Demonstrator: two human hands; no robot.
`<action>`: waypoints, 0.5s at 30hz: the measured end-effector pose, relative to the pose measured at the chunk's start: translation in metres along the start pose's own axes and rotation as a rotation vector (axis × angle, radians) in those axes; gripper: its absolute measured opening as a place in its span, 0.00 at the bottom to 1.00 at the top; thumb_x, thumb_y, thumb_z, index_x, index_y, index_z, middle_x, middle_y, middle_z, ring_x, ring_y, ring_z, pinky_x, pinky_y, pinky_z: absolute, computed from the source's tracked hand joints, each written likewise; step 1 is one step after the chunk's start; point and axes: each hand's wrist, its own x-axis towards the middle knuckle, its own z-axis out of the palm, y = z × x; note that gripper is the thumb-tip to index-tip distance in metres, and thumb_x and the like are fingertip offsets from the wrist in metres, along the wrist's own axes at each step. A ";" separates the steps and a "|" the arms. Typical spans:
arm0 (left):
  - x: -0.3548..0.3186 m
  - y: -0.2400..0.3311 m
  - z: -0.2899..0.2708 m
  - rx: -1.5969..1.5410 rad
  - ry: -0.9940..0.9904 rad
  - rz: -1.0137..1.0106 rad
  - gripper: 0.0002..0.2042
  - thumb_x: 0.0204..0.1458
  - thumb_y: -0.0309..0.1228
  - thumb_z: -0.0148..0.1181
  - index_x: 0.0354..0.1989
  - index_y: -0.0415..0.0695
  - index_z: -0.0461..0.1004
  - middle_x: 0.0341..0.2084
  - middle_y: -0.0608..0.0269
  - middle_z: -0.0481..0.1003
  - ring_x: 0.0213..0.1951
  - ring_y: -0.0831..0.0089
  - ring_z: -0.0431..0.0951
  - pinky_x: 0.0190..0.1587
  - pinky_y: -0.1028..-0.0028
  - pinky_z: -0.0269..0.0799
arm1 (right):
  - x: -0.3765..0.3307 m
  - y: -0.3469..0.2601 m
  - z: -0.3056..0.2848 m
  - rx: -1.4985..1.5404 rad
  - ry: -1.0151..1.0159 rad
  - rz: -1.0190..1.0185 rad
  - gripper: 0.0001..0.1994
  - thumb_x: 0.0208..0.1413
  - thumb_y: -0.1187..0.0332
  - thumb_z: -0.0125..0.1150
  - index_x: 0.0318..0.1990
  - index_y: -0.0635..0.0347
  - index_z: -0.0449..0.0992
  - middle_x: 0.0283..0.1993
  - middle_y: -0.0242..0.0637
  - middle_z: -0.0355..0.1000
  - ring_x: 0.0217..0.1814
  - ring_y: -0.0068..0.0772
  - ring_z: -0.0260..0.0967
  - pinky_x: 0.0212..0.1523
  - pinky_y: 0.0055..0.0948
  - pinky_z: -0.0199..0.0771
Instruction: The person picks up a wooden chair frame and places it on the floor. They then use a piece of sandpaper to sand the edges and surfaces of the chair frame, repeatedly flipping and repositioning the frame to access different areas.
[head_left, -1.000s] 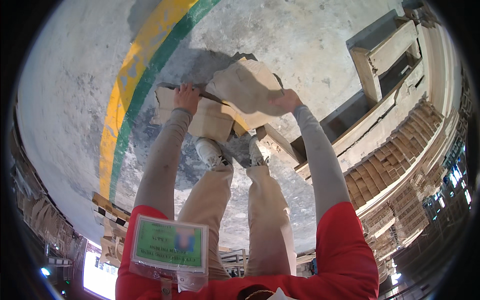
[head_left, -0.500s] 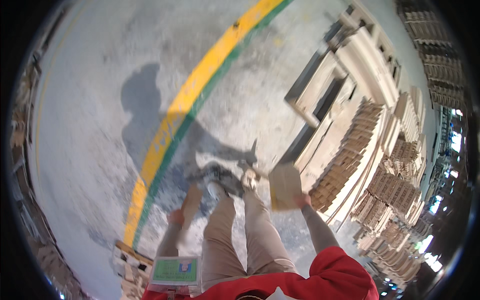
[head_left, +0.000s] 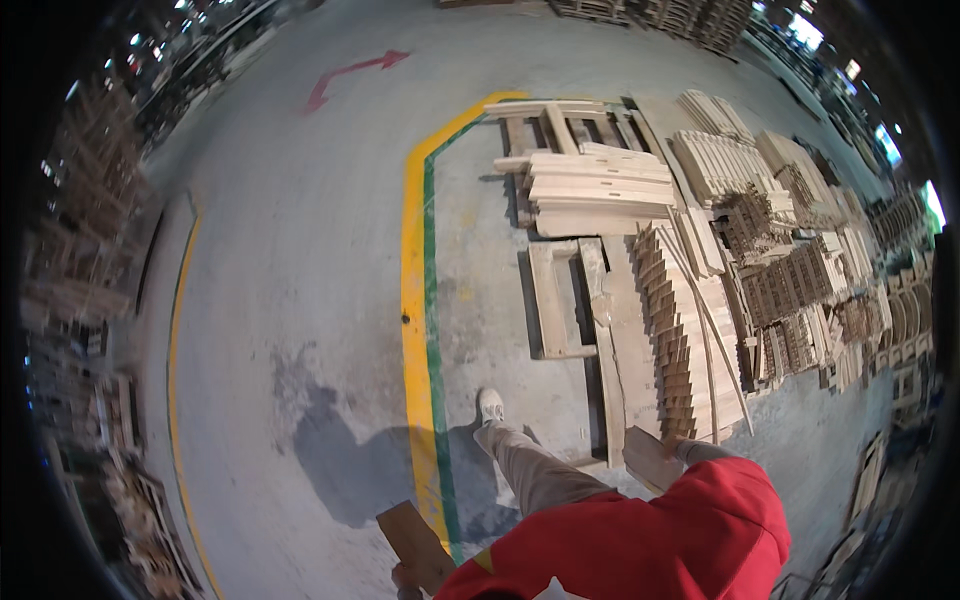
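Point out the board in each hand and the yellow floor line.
left board [head_left: 418,545], head view, flat face.
right board [head_left: 652,458], head view, top face.
yellow floor line [head_left: 412,300], head view, middle of the straight run.

I see the boards split apart since a second ago: left hand [head_left: 404,578] now carries one board [head_left: 418,542], right hand [head_left: 672,447] another plank [head_left: 648,458].
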 end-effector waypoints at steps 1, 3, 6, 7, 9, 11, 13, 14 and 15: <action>0.014 0.024 -0.023 0.022 0.086 0.028 0.18 0.35 0.44 0.58 0.26 0.40 0.75 0.25 0.49 0.74 0.32 0.54 0.74 0.34 0.63 0.69 | 0.014 -0.023 -0.027 -0.002 -0.068 -0.028 0.18 0.33 0.53 0.56 0.31 0.54 0.77 0.32 0.37 0.73 0.36 0.33 0.71 0.35 0.33 0.70; 0.051 0.079 -0.065 0.073 0.124 0.074 0.18 0.35 0.44 0.58 0.27 0.40 0.75 0.25 0.49 0.74 0.32 0.54 0.74 0.34 0.63 0.69 | 0.041 -0.058 -0.093 -0.123 -0.167 -0.117 0.15 0.32 0.57 0.57 0.28 0.53 0.78 0.28 0.36 0.73 0.33 0.32 0.71 0.32 0.33 0.69; 0.136 0.177 -0.099 0.023 0.074 0.205 0.18 0.35 0.44 0.58 0.27 0.40 0.75 0.25 0.49 0.74 0.32 0.54 0.74 0.34 0.63 0.69 | 0.068 -0.077 -0.214 0.135 0.078 0.017 0.13 0.32 0.62 0.57 0.29 0.54 0.77 0.29 0.39 0.73 0.34 0.34 0.71 0.34 0.33 0.69; 0.168 0.218 -0.101 -0.025 0.022 0.269 0.18 0.35 0.44 0.58 0.27 0.40 0.75 0.25 0.49 0.74 0.32 0.54 0.74 0.34 0.63 0.69 | 0.070 -0.065 -0.248 0.418 0.285 0.120 0.15 0.33 0.64 0.55 0.33 0.56 0.76 0.32 0.42 0.72 0.38 0.38 0.71 0.38 0.35 0.70; 0.192 0.236 -0.158 0.048 0.109 0.190 0.18 0.35 0.44 0.58 0.27 0.40 0.75 0.25 0.49 0.74 0.32 0.54 0.74 0.34 0.63 0.69 | 0.062 -0.154 -0.375 0.468 0.233 -0.019 0.16 0.36 0.64 0.53 0.36 0.58 0.75 0.36 0.44 0.72 0.40 0.40 0.70 0.39 0.36 0.70; 0.241 0.290 -0.179 0.026 0.081 0.230 0.18 0.35 0.44 0.58 0.27 0.40 0.75 0.25 0.49 0.74 0.32 0.54 0.74 0.34 0.63 0.69 | 0.047 -0.162 -0.461 0.486 0.370 -0.106 0.17 0.38 0.62 0.52 0.37 0.58 0.74 0.36 0.45 0.71 0.40 0.41 0.69 0.40 0.36 0.69; 0.288 0.334 -0.199 0.014 0.064 0.255 0.18 0.36 0.44 0.58 0.27 0.40 0.75 0.25 0.49 0.74 0.32 0.54 0.74 0.34 0.63 0.69 | 0.040 -0.168 -0.536 0.570 0.550 -0.220 0.18 0.39 0.60 0.51 0.37 0.59 0.73 0.36 0.46 0.71 0.40 0.43 0.69 0.40 0.37 0.69; 0.310 0.353 -0.211 0.019 0.054 0.259 0.18 0.36 0.44 0.58 0.27 0.40 0.75 0.25 0.49 0.74 0.32 0.54 0.74 0.34 0.63 0.69 | 0.043 -0.168 -0.569 0.562 0.575 -0.214 0.18 0.39 0.59 0.51 0.36 0.60 0.74 0.35 0.47 0.71 0.39 0.44 0.69 0.40 0.37 0.69; 0.331 0.369 -0.223 0.027 0.047 0.256 0.18 0.36 0.44 0.58 0.27 0.40 0.75 0.25 0.49 0.74 0.32 0.54 0.74 0.34 0.63 0.69 | 0.048 -0.169 -0.602 0.554 0.597 -0.214 0.17 0.38 0.59 0.52 0.34 0.61 0.74 0.33 0.48 0.71 0.37 0.45 0.69 0.39 0.37 0.69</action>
